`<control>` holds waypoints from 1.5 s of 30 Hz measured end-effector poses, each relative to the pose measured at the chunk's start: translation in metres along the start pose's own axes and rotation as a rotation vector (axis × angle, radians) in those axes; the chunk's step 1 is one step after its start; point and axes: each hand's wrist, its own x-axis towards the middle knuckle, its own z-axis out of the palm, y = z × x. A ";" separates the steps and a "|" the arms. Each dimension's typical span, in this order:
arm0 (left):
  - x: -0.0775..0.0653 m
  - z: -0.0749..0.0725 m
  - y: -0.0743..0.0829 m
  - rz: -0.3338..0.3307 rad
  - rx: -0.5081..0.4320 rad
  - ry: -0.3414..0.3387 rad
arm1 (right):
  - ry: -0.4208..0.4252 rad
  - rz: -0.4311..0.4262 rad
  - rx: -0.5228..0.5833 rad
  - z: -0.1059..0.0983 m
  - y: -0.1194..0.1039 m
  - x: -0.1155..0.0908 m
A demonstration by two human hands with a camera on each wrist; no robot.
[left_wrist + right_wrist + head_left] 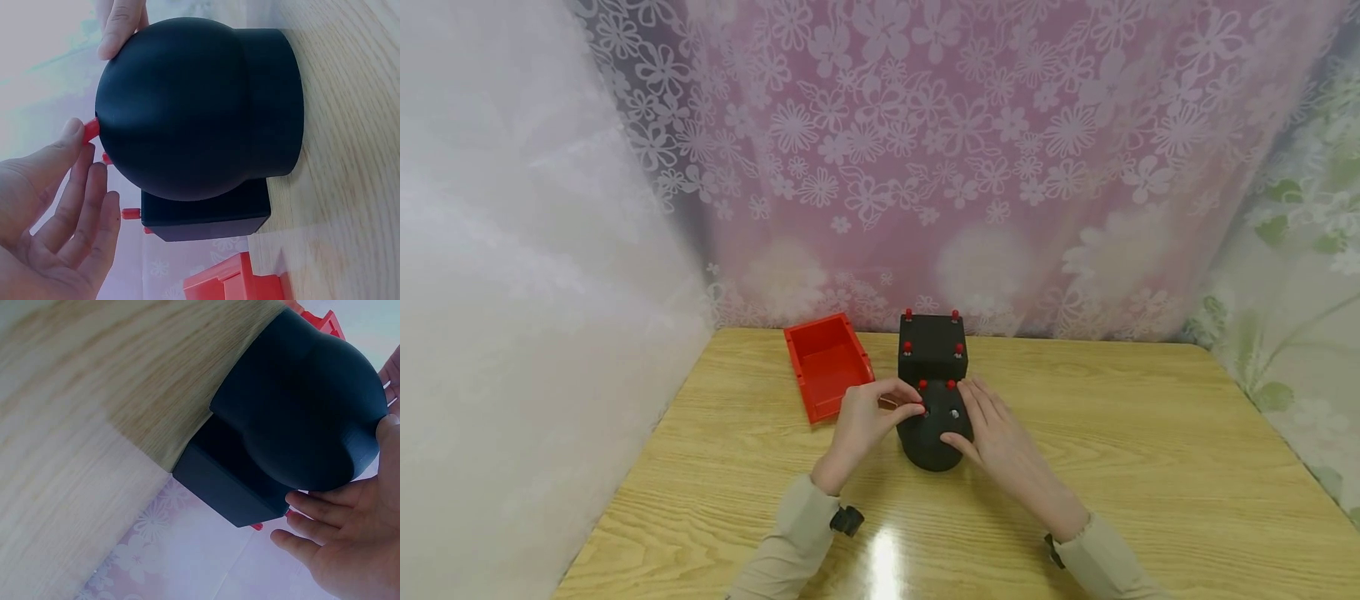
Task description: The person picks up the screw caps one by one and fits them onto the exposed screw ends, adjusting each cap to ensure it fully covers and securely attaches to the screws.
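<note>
A black dome-shaped piece (pixel 931 450) stands on the table, joined to or touching a black box (pixel 932 337) behind it. My left hand (pixel 865 421) pinches a small red peg (pixel 91 130) between thumb and fingertip, at the upper left of the dome. In the left wrist view the peg's lower end meets the dome's surface. My right hand (pixel 1003 442) rests along the dome's right side, fingers extended and thumb on its near face. Beside it shows a bare silvery hole (pixel 955 413). Two more red pegs, including one (pixel 951 385), stand at the dome's far side.
Red pegs (pixel 907 347) stand upright at the box's corners. A red open tray (pixel 826 371) lies left of the dome, tilted slightly in the head view. Flowered curtain (pixel 925 167) hangs behind the wooden table (pixel 1150 442).
</note>
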 end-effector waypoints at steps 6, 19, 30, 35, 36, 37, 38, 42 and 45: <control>0.000 0.001 0.002 0.019 0.019 -0.012 | -0.025 0.014 -0.006 -0.001 0.000 0.000; -0.001 0.004 0.003 0.057 0.073 -0.012 | -0.035 0.017 0.003 -0.003 -0.001 0.000; 0.001 -0.002 0.005 -0.032 0.030 0.063 | 0.000 -0.007 -0.016 -0.001 0.000 0.000; 0.004 -0.008 0.002 -0.068 -0.063 0.140 | -0.050 0.031 -0.012 -0.003 -0.002 -0.001; 0.004 -0.010 0.001 -0.079 -0.077 0.149 | -0.055 0.035 -0.011 -0.003 -0.002 -0.001; 0.005 -0.011 0.001 -0.087 -0.087 0.155 | -0.057 0.037 -0.011 -0.004 -0.002 -0.002; 0.005 -0.012 0.001 -0.095 -0.098 0.158 | -0.059 0.037 -0.011 -0.004 -0.002 -0.002; 0.006 -0.018 -0.001 -0.125 -0.132 0.162 | -0.055 0.034 -0.013 -0.004 -0.002 -0.002; 0.008 -0.024 -0.003 -0.126 -0.118 0.177 | -0.051 0.026 -0.012 -0.003 -0.002 -0.001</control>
